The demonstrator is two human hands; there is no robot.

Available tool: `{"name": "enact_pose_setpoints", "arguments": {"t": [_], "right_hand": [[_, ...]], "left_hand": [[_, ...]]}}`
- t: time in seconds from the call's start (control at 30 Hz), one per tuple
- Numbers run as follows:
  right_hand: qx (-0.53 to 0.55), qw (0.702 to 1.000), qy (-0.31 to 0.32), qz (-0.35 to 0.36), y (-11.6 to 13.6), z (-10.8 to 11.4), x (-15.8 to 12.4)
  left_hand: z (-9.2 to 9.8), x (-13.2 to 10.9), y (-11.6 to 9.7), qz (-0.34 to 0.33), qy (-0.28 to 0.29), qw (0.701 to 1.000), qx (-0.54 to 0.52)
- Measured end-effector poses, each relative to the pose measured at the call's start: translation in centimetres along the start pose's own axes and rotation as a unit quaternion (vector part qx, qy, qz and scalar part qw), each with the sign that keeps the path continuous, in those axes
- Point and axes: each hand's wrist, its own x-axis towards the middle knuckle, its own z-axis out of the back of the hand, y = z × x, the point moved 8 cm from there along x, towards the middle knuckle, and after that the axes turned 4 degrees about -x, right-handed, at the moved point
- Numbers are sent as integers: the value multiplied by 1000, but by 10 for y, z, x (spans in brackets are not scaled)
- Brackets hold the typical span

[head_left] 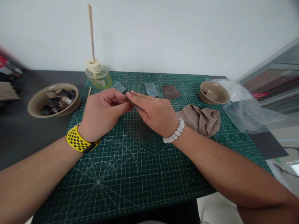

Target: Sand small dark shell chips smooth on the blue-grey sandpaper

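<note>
My left hand [100, 112], with a yellow perforated strap on its wrist, is closed in a pinch above the cutting mat. What it pinches is mostly covered by fingers. My right hand [156, 113], wearing a white bead bracelet, meets the left fingertips, its own fingers pressed together. Under them shows the edge of a thin dark grey piece [139, 108], which resembles sandpaper. Beyond the hands lie worn square sheets like sandpaper: a blue-grey one [151, 89], a brown one [171, 92] and another blue-grey one [119, 86] partly behind my left hand.
A green cutting mat [112, 193] covers much of the dark table. At left stands a bowl [35, 107] of dark and brown chunks, near a glass reed diffuser [99, 77]. To the right are a crumpled brown cloth [201, 119], a smaller bowl [218, 93] and a clear plastic bag [247, 115].
</note>
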Motion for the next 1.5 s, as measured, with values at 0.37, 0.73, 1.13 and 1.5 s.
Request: {"name": "enact_pose_setpoints", "arguments": {"t": [0.37,0.73,1.13,1.5], "right_hand": [[-9,999,-36,-13,-2,4,-2],[3,1000,-14,-12,-2,1,-2],[-1,998,-39,-41,-13,3,-1],[8,1000,-21,-9,-7,-1,-1]], "left_hand": [[-1,1,7,1,4,1000,-13],[0,-1,7,22,-1,1000,-11],[-3,3,11,22,13,999,-33],[-8,2,11,25,49,998,-37]]}}
